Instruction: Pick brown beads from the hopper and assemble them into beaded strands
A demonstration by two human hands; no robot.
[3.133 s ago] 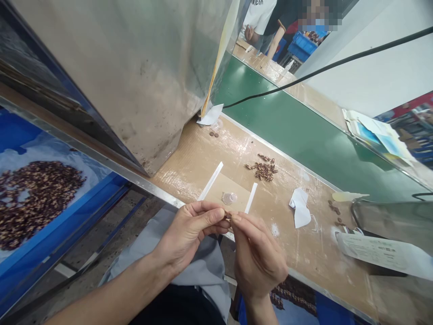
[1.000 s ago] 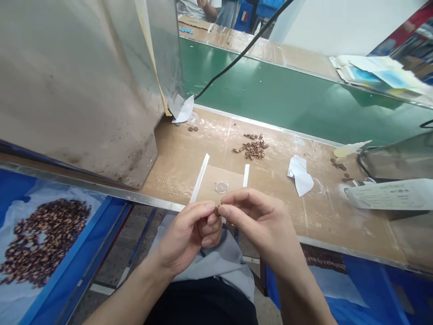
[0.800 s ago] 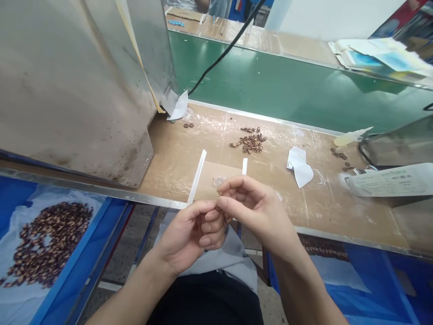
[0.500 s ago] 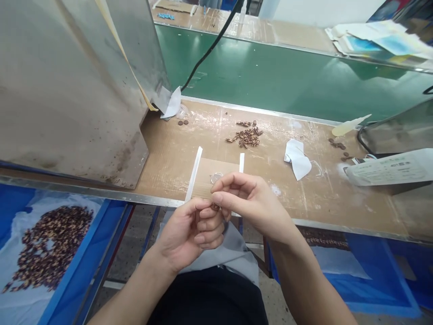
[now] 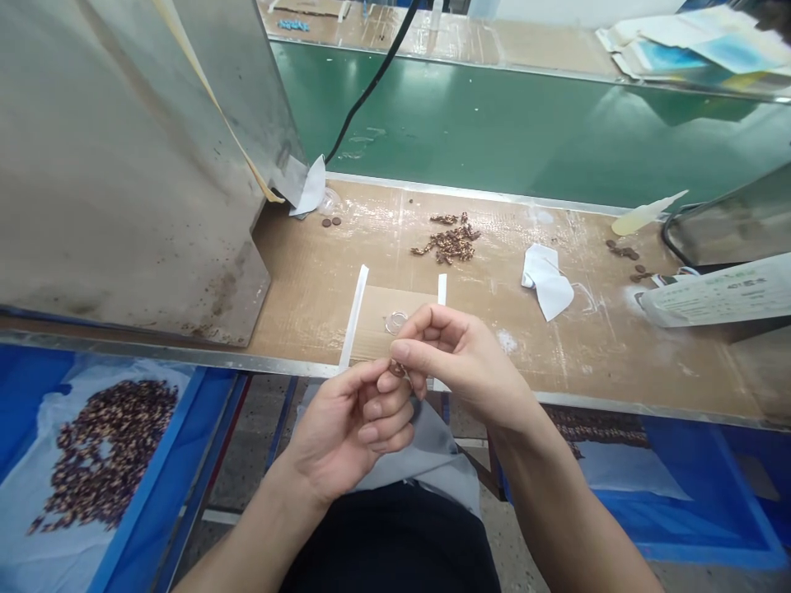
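Observation:
My left hand (image 5: 347, 428) is closed, palm up, its thumb and forefinger pinching a small shiny brown piece (image 5: 397, 370). From the right, my right hand (image 5: 473, 368) reaches over with thumb and forefinger pressed together at that same piece. The fingers cover most of it, so its exact kind does not show. Just beyond the fingertips lies a clear or silvery ring (image 5: 396, 322) on a cardboard pad (image 5: 376, 306) between two white tape strips. Farther back is a loose pile of small brown-and-gold pieces (image 5: 452, 243).
A metal housing (image 5: 154, 181) stands at the left. Blue trays (image 5: 164, 461) below the bench edge hold heaps of brown pieces. A crumpled white cloth (image 5: 549, 284), a pale nozzle bottle (image 5: 643, 216) and brown discs (image 5: 623, 250) lie to the right.
Both hands keep their pinch at the small brown piece, with only slight finger movement. The camera view has shifted a little.

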